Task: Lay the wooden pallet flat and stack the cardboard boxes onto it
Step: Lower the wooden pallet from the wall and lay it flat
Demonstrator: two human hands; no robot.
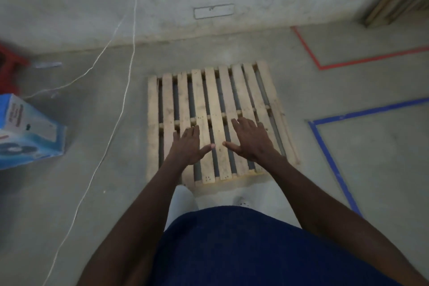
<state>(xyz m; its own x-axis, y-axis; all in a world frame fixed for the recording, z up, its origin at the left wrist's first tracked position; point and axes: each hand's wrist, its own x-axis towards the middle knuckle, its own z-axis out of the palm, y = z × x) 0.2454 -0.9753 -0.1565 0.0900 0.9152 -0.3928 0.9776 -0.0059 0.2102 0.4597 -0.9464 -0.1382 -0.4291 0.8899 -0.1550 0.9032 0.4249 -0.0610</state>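
Two bare arms reach out from you over the wooden pallet (pixel 216 121), which lies flat on the grey concrete floor (pixel 348 169) just short of the wall. Its pale, rough slats run away from you with dark gaps between them. Your left hand (pixel 189 145) sits palm down over the slats left of the pallet's middle, fingers straight and together, thumb stuck out to the right, gripping nothing. Your right hand (pixel 249 138) mirrors it right of the middle, fingers straight and slightly fanned, thumb pointing left; whether either palm touches the wood you cannot tell. Well left of the pallet a blue-and-white printed cardboard box (pixel 27 130) rests tilted on the floor. A thin white cord (pixel 116 123) trails between box and pallet. Right of the pallet, blue tape (pixel 329 153) and red tape (pixel 308 49) mark corners.
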